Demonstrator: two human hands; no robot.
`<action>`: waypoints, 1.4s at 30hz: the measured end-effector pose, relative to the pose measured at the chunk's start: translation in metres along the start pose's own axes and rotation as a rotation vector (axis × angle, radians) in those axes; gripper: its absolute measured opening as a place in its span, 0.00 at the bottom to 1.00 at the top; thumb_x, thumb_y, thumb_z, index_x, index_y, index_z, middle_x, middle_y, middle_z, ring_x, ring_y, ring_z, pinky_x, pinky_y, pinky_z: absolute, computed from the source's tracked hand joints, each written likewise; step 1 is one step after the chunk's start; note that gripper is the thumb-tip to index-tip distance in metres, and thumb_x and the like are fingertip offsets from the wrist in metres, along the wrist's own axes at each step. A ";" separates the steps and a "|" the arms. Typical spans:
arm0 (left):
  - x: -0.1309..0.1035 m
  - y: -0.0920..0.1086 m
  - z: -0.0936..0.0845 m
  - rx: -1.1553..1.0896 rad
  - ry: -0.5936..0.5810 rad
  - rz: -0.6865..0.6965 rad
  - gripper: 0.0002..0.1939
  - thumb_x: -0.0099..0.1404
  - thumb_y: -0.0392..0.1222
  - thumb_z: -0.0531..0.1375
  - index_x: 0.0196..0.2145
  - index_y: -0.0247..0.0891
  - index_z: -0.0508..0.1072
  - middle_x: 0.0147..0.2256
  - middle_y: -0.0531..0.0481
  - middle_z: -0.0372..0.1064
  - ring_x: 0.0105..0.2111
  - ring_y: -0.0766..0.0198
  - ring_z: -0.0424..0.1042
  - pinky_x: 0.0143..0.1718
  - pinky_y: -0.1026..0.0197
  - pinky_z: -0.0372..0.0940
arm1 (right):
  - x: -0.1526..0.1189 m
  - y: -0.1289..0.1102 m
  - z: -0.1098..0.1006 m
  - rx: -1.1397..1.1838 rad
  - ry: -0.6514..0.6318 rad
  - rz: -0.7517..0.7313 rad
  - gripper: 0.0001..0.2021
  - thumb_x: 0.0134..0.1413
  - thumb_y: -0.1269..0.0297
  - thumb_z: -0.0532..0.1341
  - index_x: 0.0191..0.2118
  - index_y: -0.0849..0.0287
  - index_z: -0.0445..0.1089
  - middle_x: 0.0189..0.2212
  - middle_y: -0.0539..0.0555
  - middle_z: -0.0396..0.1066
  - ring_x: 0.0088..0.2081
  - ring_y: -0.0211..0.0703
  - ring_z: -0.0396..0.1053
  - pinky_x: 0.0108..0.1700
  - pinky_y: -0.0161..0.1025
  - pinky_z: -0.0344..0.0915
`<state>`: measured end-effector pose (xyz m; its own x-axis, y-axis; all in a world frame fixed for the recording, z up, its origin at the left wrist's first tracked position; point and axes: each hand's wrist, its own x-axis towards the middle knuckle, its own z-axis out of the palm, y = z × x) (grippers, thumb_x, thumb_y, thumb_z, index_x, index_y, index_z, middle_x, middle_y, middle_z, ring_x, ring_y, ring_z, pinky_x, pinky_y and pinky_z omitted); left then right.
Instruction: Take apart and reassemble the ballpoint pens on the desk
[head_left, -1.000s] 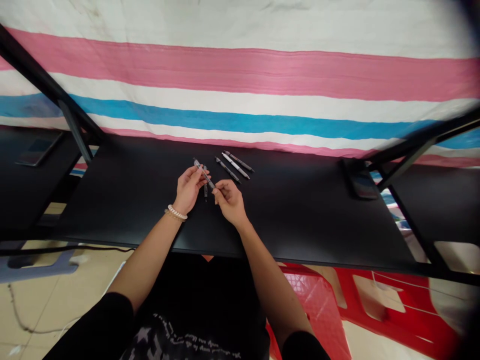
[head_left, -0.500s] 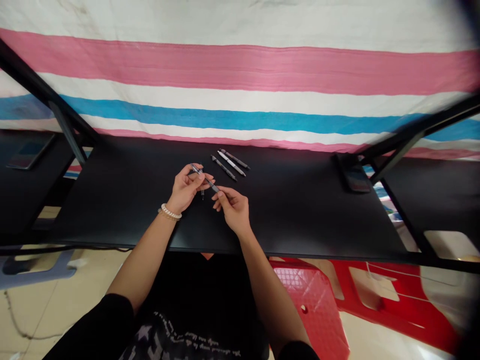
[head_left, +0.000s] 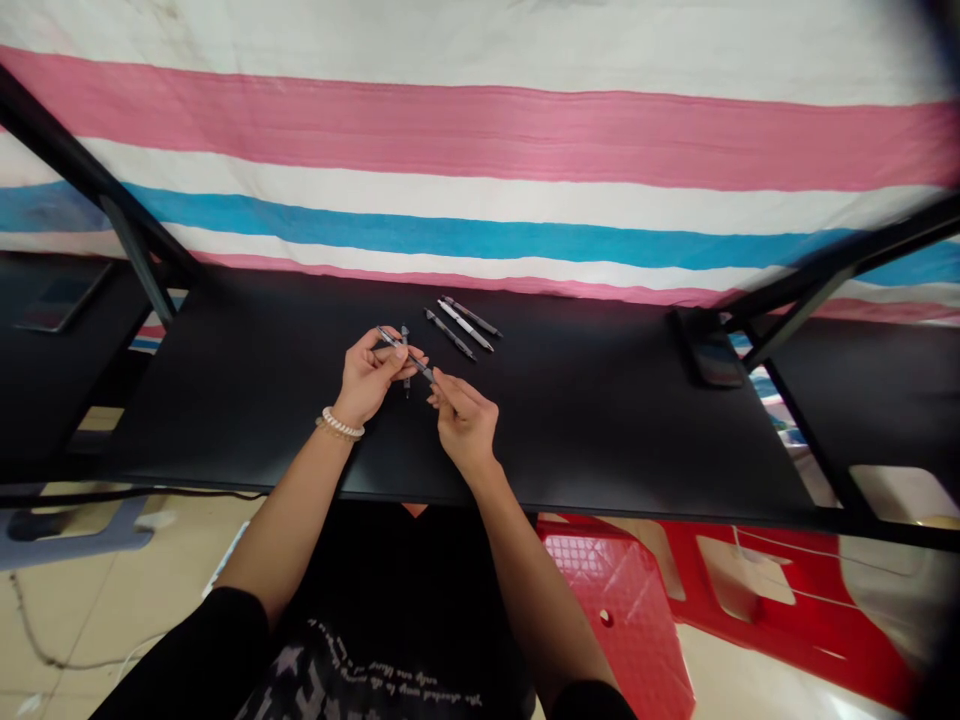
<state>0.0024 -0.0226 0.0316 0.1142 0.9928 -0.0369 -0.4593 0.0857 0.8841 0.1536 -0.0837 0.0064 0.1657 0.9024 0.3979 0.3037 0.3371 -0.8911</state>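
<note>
Between my two hands a dark, partly clear pen (head_left: 420,367) is held slanting down to the right above the desk. My left hand (head_left: 369,375) pinches its upper part between thumb and fingers. At the lower end, the fingertips of my right hand (head_left: 466,418) close round the tip area, which they partly hide. Another dark pen (head_left: 406,388) lies on the desk behind my left fingers, partly covered by them. Farther back, a white pen (head_left: 466,327) lies between two dark grey pens, one nearer (head_left: 449,334) and one farther (head_left: 472,316), all roughly parallel.
The black desk (head_left: 600,420) has metal frame bars at both sides. A dark phone-like object (head_left: 709,350) rests at its right end, and a flat dark device (head_left: 66,297) on the left neighbouring surface. Striped sheeting (head_left: 480,135) hangs behind. A red stool (head_left: 622,610) stands below.
My right hand has turned, its fingers closing more together at the pen's lower end. My left hand has barely moved and keeps its pinch on the pen.
</note>
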 end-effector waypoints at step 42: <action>0.012 0.000 -0.013 -0.278 0.191 0.120 0.20 0.54 0.42 0.76 0.40 0.40 0.72 0.34 0.51 0.80 0.36 0.63 0.82 0.39 0.65 0.75 | 0.015 0.035 -0.019 -0.773 -0.378 -0.163 0.09 0.67 0.68 0.52 0.41 0.59 0.69 0.39 0.61 0.67 0.40 0.53 0.61 0.48 0.49 0.62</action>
<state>-0.0079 -0.0093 0.0252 -0.1098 0.9927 -0.0502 -0.6849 -0.0390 0.7276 0.1843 -0.0637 -0.0145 -0.2154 0.9335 0.2865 0.8701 0.3166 -0.3776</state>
